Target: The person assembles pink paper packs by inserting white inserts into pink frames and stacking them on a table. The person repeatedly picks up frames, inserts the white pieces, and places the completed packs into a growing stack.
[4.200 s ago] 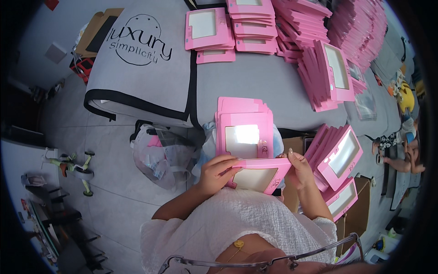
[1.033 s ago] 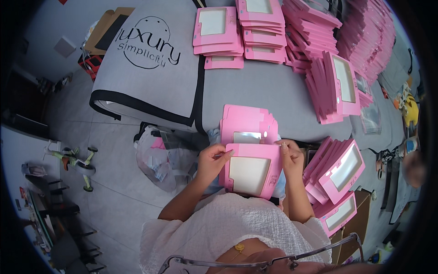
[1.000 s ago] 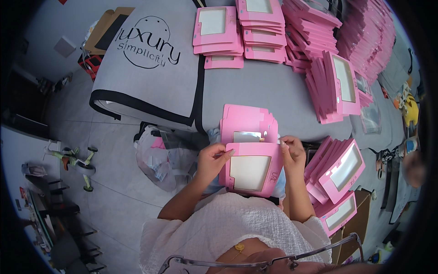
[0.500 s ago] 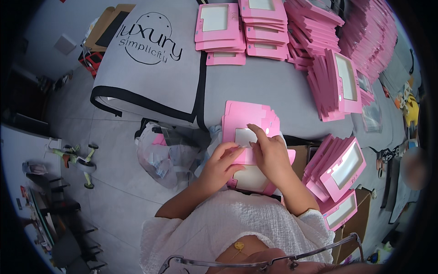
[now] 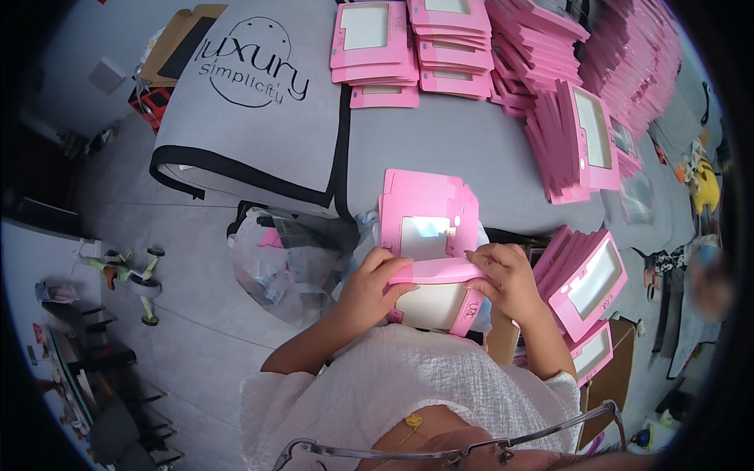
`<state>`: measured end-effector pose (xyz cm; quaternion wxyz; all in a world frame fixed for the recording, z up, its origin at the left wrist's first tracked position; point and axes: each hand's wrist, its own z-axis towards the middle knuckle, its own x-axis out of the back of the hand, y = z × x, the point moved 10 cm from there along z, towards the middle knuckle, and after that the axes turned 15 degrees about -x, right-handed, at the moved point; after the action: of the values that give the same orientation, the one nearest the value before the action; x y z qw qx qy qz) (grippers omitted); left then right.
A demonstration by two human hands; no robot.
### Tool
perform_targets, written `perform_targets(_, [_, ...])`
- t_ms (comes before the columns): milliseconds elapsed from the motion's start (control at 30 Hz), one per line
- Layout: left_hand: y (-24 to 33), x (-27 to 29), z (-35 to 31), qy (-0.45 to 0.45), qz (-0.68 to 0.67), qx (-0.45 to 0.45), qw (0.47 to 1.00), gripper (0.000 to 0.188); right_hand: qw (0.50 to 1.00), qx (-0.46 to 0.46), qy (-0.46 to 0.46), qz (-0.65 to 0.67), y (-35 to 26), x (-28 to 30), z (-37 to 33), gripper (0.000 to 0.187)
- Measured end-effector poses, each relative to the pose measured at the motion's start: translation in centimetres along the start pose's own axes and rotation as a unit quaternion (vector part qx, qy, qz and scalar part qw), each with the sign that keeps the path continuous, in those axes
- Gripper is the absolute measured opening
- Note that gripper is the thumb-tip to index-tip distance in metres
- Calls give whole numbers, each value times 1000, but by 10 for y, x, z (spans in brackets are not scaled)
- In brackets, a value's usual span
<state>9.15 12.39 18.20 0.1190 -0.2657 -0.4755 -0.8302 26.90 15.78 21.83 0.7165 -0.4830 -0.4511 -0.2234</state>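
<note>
L hand (image 5: 366, 292): clamped on L end of pink box (image 5: 437, 272), thumb on front, fingers over top edge.
R hand (image 5: 507, 284): clamped on R end, fingers bent over same edge.
Pink box: held betw. both hands, just in front of chest; windowed front faces wearer, narrow top side up.
Pile (image 5: 428, 191): more pink boxes, flat, directly beyond held one; can't tell what it rests on.
R forearm side: leaning row (image 5: 583, 287) of pink boxes, windows up/out, next to brown carton (image 5: 613, 375).
Couch (image 5: 440, 145): grey; pink stacks (image 5: 393, 63) twd back, slanted row (image 5: 561, 145) twd R.
Floor, L: clear bag (image 5: 279, 267) w/ mixed bits nr couch; green ride-on toy (image 5: 126, 275) farther off.
Far R: yellow plush (image 5: 705, 191).
</note>
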Motion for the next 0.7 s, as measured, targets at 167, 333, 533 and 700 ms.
perform_targets(167, [32, -1, 22, -32, 120, -75, 989, 39, 999, 44, 13, -8, -30, -4, -1, 46])
perform_targets(333, [37, -26, 21, -78, 150, -130, 977, 33, 999, 36, -29, 20, -29, -21, -6, 43])
perform_targets(533, [27, -32, 18, -133, 147, -93, 976, 25, 984, -80, -135, 79, 2, -21, -15, 28])
perform_targets(700, [12, -49, 24, -235, 90, -9, 968, 25, 998, -44, -44, 14, -27, 1, -6, 26])
